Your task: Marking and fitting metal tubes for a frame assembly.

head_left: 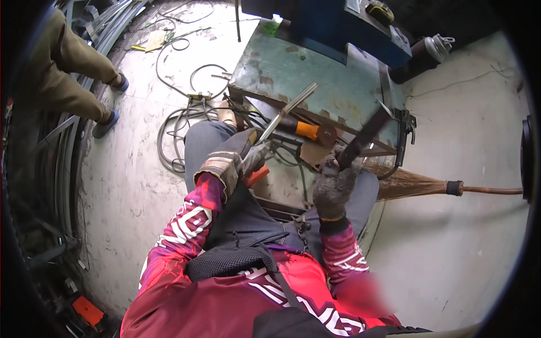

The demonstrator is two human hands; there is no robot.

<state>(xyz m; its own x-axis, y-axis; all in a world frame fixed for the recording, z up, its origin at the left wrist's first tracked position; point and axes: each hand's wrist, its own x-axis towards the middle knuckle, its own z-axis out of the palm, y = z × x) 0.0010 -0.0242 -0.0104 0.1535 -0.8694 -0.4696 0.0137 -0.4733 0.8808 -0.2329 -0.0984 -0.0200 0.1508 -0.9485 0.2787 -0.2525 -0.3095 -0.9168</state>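
Both hands are gloved and occupied: the left hand (239,151), in a pale, worn work glove with darker patches, is wrapped around the lower end of a pair of slim, shiny silver metal bars (288,107), while the right hand (337,186), in a fuzzy grey knit glove, grips a long, dark, straight-sided tool (366,134) whose exact kind is too blurred to tell. The bars slant up and away over the near edge of the tabletop (270,62), a green-painted metal sheet with brown, scuffed patches; whether they touch it cannot be told. For good control, the bars would probably want a firm, even grip that keeps them side by side, with their free ends braced on something solid, since smooth metal can slide and twist inside a glove. It also seems wise to keep the dark tool's far end pointed away from the left wrist and the knees. Just below the tabletop's near edge, an orange-and-black angle grinder (307,130) with a round, brownish disc lies close to the right hand, so a clear gap from it would help. Thin, flexible black cables (174,135) loop over the smudged pale floor (132,186), beside the left knee.
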